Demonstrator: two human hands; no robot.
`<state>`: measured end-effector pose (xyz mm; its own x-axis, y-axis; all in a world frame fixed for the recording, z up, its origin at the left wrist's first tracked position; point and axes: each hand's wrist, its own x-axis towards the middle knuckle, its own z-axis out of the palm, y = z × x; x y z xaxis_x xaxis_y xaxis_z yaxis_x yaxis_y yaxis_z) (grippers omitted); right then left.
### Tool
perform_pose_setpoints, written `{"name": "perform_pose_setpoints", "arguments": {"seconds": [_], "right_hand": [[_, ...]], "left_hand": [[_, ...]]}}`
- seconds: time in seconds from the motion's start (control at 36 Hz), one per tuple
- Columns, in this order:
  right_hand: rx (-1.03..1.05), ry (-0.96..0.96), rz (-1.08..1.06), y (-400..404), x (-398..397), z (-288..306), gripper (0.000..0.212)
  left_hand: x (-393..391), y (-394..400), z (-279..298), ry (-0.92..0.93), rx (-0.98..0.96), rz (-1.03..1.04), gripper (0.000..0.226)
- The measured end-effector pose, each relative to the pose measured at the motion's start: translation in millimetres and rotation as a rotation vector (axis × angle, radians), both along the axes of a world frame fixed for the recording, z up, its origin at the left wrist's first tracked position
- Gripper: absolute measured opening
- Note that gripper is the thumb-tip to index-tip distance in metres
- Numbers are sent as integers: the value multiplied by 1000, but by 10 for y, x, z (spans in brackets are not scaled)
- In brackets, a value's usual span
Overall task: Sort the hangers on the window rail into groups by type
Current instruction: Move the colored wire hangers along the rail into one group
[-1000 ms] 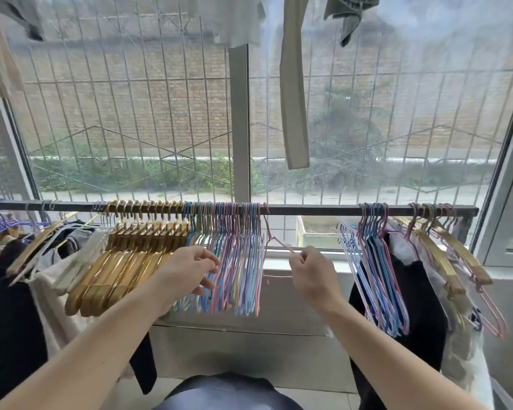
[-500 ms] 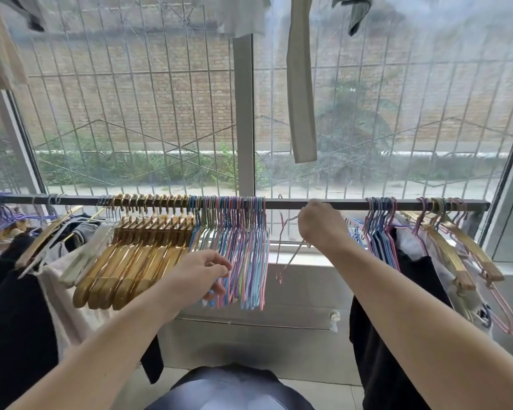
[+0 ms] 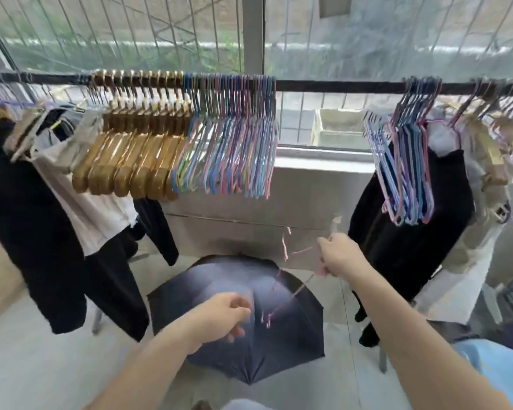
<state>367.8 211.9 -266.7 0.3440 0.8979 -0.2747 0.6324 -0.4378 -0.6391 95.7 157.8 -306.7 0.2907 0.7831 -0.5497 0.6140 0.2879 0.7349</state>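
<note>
A dark window rail (image 3: 332, 85) runs across the view. On it hang several gold hangers (image 3: 137, 152), then a packed group of thin coloured wire hangers (image 3: 234, 149). A second bunch of blue and pink wire hangers (image 3: 406, 161) hangs at the right. My right hand (image 3: 338, 255) is low, well below the rail, shut on a thin pink wire hanger (image 3: 288, 279) that dangles blurred to its left. My left hand (image 3: 222, 315) is lower still, over the umbrella, fingers loosely curled and apart, holding nothing.
An open dark umbrella (image 3: 293, 350) lies on the floor under my hands. Black and white clothes (image 3: 42, 220) hang at the left. A black garment (image 3: 403, 232) and pale clothes on more hangers hang at the right. The rail between the two wire groups is bare.
My right hand took the pink hanger off the rail and dropped down with it. My left hand let go of the coloured wire hangers and came down. The view tilted down.
</note>
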Motion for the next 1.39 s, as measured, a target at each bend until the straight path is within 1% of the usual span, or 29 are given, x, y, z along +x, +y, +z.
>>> {"name": "perform_pose_setpoints", "arguments": {"seconds": [0.06, 0.08, 0.14, 0.19, 0.25, 0.28, 0.31, 0.33, 0.36, 0.39, 0.42, 0.47, 0.5, 0.61, 0.72, 0.86, 0.89, 0.94, 0.97, 1.0, 1.03, 1.11, 1.17, 1.25, 1.28, 1.33, 1.36, 1.39], "right_hand": [[-27, 163, -19, -196, -58, -230, 29], [-44, 254, -30, -289, -86, -292, 28], [-74, 406, -39, -455, -110, -405, 27], [-83, 537, -24, -574, -82, -489, 28], [-69, 705, -34, -653, -12, -558, 29], [-59, 785, -47, -669, 32, -593, 29], [-55, 859, -61, -698, 84, -623, 29], [-51, 919, -72, -712, 132, -644, 30], [-52, 959, -87, -727, 190, -662, 30], [-48, 992, -100, -732, 252, -687, 31], [-46, 1014, -111, -737, 301, -700, 31], [-53, 1044, -131, -717, 375, -739, 32], [-58, 1057, -141, -700, 385, -766, 32], [-85, 1083, -194, -665, 407, -872, 34], [-155, 1104, -290, -664, 398, -997, 33], [-223, 1119, -414, -724, 324, -1159, 29], [-251, 1044, -418, -752, 277, -1175, 26], [-338, 749, -338, -819, 175, -1193, 26], [-363, 609, -277, -850, 113, -1193, 31], [-369, 550, -221, -879, 47, -1176, 37], [-377, 560, -176, -895, -37, -1129, 41], [-431, 755, -72, -954, -313, -984, 37], [-469, 882, 1, -994, -513, -914, 35], [-532, 1112, 66, -1051, -814, -897, 49], [-531, 1138, 78, -1068, -910, -894, 51], [-482, 1065, 17, -1110, -1026, -874, 42], [-432, 1021, -35, -1124, -1047, -874, 36], [-380, 985, -73, -1127, -1044, -885, 32]], "left_hand": [[36, -106, -286, 69, -10, 46, 8], [41, -128, -401, 100, 4, 75, 15], [-7, -162, -574, 186, 38, 133, 41], [-129, -167, -711, 337, 107, 183, 64], [-311, -180, -808, 468, 137, 199, 77], [-401, -213, -757, 532, 147, 186, 78], [-538, -234, -818, 586, 164, 169, 75], [-650, -273, -757, 620, 176, 142, 67], [-756, -299, -740, 591, 207, 146, 50], [-832, -328, -658, 553, 217, 164, 28], [-928, -343, -617, 518, 229, 175, 17], [-1086, -355, -445, 502, 195, 175, 34], [-1150, -374, -326, 467, 170, 179, 37], [-1256, -424, 114, 211, 8, 158, 41], [-1304, -441, 330, -24, -64, 212, 40], [-1253, -496, 431, -120, -131, 290, 34], [-1237, -507, 442, -132, -132, 324, 34], [-1191, -525, 462, -183, -136, 384, 33], [-1156, -538, 476, -203, -131, 401, 32], [-1101, -547, 479, -203, -117, 408, 31], [-1023, -554, 469, -185, -99, 415, 30], [-600, -577, 303, -137, -61, 411, 23], [-261, -593, 98, -77, -16, 342, 21], [212, -625, -231, 14, 44, 249, 22], [340, -649, -341, 55, 66, 200, 25], [573, -743, -440, 150, 114, 61, 40], [643, -776, -473, 181, 122, -2, 49], [691, -798, -479, 184, 126, -38, 53]]}}
